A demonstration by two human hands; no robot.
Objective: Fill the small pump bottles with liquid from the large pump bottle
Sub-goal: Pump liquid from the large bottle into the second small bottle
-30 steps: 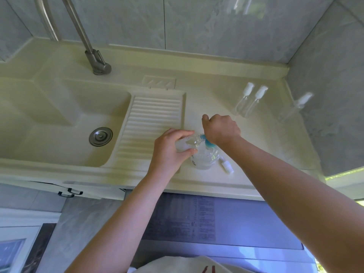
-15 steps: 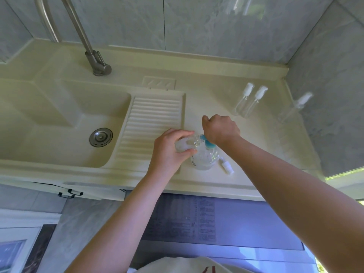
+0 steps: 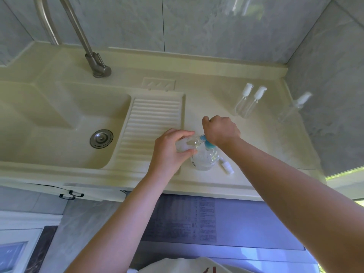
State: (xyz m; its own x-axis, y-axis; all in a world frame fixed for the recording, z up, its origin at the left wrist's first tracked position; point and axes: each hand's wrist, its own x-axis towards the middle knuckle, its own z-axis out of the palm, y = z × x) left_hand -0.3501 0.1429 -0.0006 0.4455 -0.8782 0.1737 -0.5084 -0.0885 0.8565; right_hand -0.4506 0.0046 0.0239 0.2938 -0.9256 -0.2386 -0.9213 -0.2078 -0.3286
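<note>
Beside the washboard [image 3: 153, 123], left hand [image 3: 170, 152] grips a clear small bottle [image 3: 184, 144] at the large bottle's [image 3: 204, 159] blue pump [image 3: 206, 142]; right hand [image 3: 221, 130], fingers curled, presses it.

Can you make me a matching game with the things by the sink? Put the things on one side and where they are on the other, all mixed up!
Things:
1. small bottle
2. large pump bottle
3. loose white pump cap
4. drain plug

Places:
A. lying on the counter, right of the large bottle
B. at the bottom of the basin
C. in the left hand
D. standing on the counter, under the right hand

Pairs: 1-C, 2-D, 3-A, 4-B
</note>
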